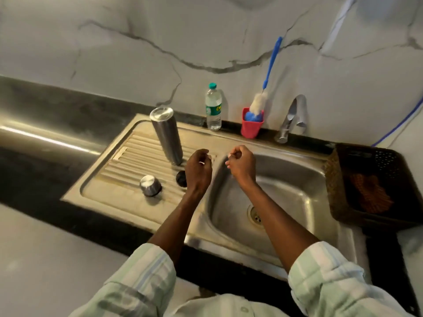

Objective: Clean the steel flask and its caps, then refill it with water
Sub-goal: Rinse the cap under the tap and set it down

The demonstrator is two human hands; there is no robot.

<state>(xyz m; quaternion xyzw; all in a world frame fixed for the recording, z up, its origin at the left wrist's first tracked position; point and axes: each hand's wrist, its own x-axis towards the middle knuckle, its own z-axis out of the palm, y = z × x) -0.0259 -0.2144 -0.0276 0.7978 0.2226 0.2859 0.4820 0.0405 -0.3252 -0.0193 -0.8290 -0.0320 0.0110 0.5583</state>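
The steel flask stands upside down on the drainboard, left of the sink basin; the steel cap and a dark inner cap lie nearer to the person. Both the left hand and the right hand hover loosely curled and hold nothing. The washing seems finished; the next move is probably to turn the flask upright and refill it. The label on the water bottle behind the basin is not readable.

A white marble-look wall with grey veins is seen behind a black counter, on which a bright streak of light is reflected at its left edge. A steel sink unit is set into the counter. A pale surface is seen in front of the counter's near edge.
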